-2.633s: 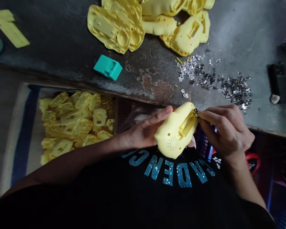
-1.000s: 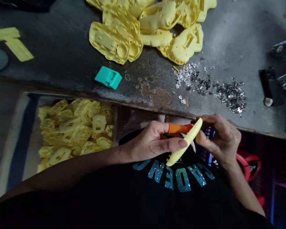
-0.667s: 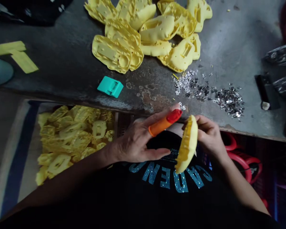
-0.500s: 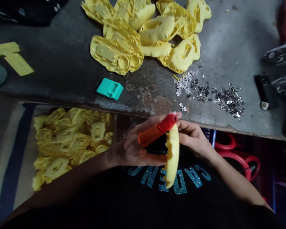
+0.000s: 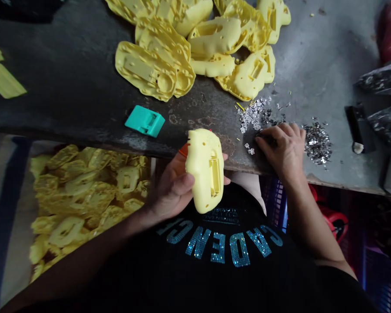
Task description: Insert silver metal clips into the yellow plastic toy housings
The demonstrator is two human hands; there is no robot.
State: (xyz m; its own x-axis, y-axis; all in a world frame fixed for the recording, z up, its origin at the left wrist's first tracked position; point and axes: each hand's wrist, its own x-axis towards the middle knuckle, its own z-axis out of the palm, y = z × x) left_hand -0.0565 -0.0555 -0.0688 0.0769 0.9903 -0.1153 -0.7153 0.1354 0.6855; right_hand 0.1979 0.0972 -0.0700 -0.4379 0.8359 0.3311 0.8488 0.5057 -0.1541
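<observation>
Pale yellow plastic forms the shell (image 5: 200,171), a rounded casing held up in the air, overlapping the near edge of a dark, worn desk (image 5: 326,61) in this view. Its outer face, with a long slot (image 5: 217,174), is turned toward the camera.

One hand alone seems to support the shell, so a slackened thumb might let it tip and drop past the desk's edge. The small metal pieces (image 5: 317,145) lie loose and overlapping; a careless pinch could plausibly catch two at once, and a brush of the hand might scatter some.

The fingers of the left hand (image 5: 174,187) are wrapped around the shell: the thumb presses its left side, fingertips show beyond its right side, and one finger wears an orange cover (image 5: 183,150). The fingers of the right hand (image 5: 285,150) bend down among the metal pieces, thumb near the desk; whether they grip one cannot be told.

A teal block (image 5: 145,121) sits to the left; more yellow casings (image 5: 146,71) lie farther back.
</observation>
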